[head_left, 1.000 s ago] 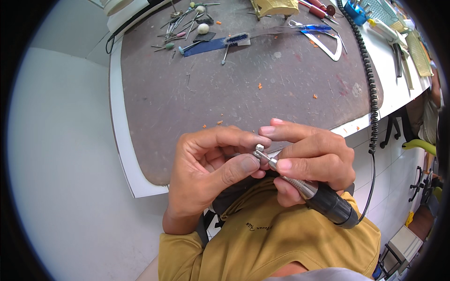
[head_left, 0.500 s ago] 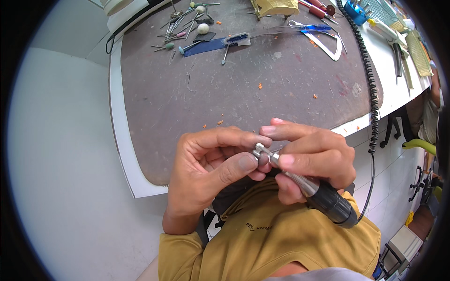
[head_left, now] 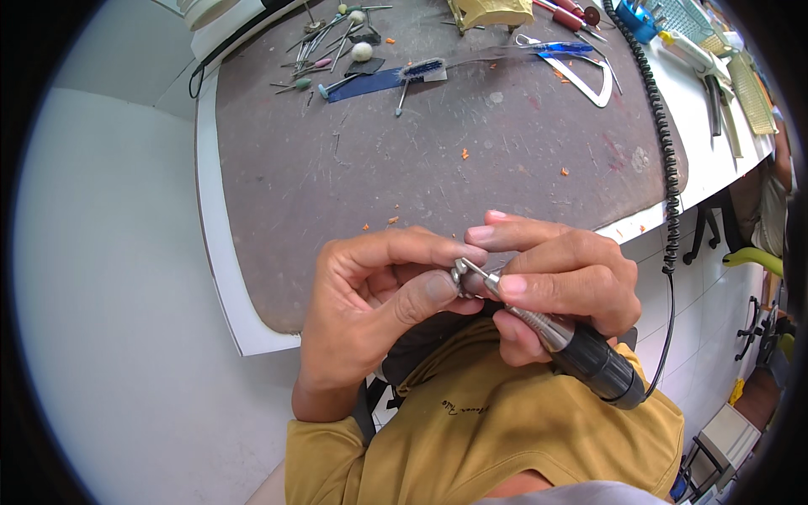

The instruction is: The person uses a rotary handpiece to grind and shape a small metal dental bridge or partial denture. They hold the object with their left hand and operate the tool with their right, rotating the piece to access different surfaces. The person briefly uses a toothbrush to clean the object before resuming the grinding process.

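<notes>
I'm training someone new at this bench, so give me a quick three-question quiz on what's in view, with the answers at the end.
1. Which grip holds the black-and-silver handpiece, and what does the other one hold?
2. True or false: the white ball-shaped piece lies to the left of the gold-coloured block.
3. What colour is the coiled cord?
A) Red
B) Black
C) Yellow

Key:
1. The right-hand grip; the left-hand grip holds a small silvery piece.
2. True.
3. B.
</notes>
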